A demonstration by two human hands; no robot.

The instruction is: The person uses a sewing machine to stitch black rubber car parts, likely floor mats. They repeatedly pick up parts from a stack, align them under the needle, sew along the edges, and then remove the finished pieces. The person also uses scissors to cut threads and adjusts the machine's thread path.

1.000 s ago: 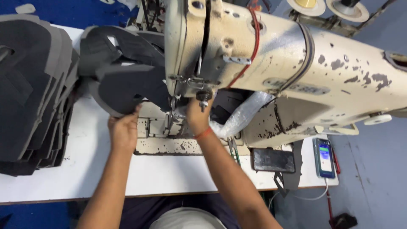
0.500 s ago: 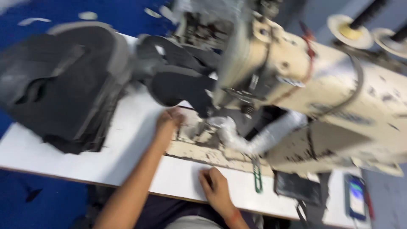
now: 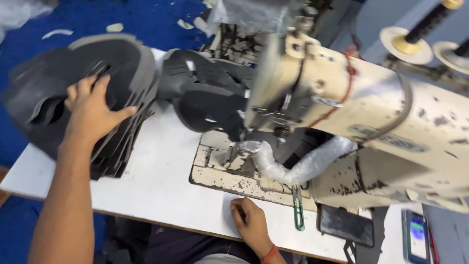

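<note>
The left hand (image 3: 93, 110) lies flat on top of a thick stack of dark grey cut pieces (image 3: 73, 98) at the left end of the white surface (image 3: 156, 190). Its fingers (image 3: 105, 85) are spread wide and press on the top piece; they do not close around anything. The stack stands partly over the left edge of the surface, and the pieces fan out a little at their lower side.

The right hand (image 3: 251, 225) rests near the front edge of the surface, just in front of the worn metal bed plate (image 3: 229, 168) of the sewing machine. Its fingers are curled loosely downward, touching the surface. I cannot tell if there is something small under them. An orange band is around this wrist.

The big cream sewing machine (image 3: 371, 122), with much chipped paint, fills the right side. Under its head lie more dark shaped pieces (image 3: 205, 98), well apart from the stack. A part wrapped in clear plastic film (image 3: 298, 164) lies across the bed plate. A green tool (image 3: 298, 215) lies just right of the right hand, and beside it a dark flat pad (image 3: 347, 225). At the far right, a phone (image 3: 417, 234) with a lit screen lies on the surface. Two thread cones (image 3: 415, 36) stand behind the machine. The floor (image 3: 29, 44) is blue, with some scraps on it.
</note>
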